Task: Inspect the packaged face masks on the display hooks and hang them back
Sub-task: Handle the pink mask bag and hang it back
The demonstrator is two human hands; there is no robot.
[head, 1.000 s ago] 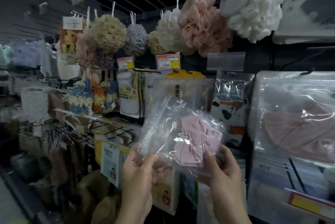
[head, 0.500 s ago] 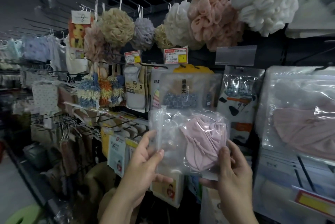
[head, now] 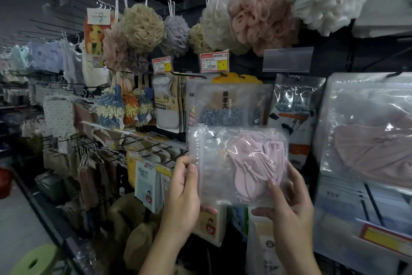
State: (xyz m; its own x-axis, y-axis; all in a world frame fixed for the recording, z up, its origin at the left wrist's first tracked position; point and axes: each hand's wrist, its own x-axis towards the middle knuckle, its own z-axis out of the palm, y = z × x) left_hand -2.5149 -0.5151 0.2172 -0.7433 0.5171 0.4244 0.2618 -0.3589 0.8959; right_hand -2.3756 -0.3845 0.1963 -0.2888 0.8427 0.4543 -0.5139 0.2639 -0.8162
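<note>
Mask packet (head: 236, 163): clear plastic pouch with a folded pink face mask (head: 252, 165) inside, held in the air just below the bath towel pack (head: 225, 105); its top edge overlaps that pack's bottom edge in view.
Left hand (head: 182, 192): pinches the packet's left edge, thumb on the front and fingers behind. One fingertip shows under the bottom edge.
Right hand (head: 287, 203): grips the lower right corner, thumb pressed on the front and fingers curled behind.
Long axis: runs side to side, nearly level, with the flat face turned to the camera.
Heading: the dotted seam strip (head: 197, 147) sits at the left end, so the packet's top probably points left. No hang hole can be made out.
Step in hand: inspection, as I judge it; rehanging is not yet begun.
Doing it well: keep both grips at the edges so the mask stays uncovered, tilt the film to shed glare, and check the seam. Then turn the strip end upward before seeking a hook.
Likely home: the hanging mask packets (head: 367, 132), to the right of the bath towel pack.
</note>
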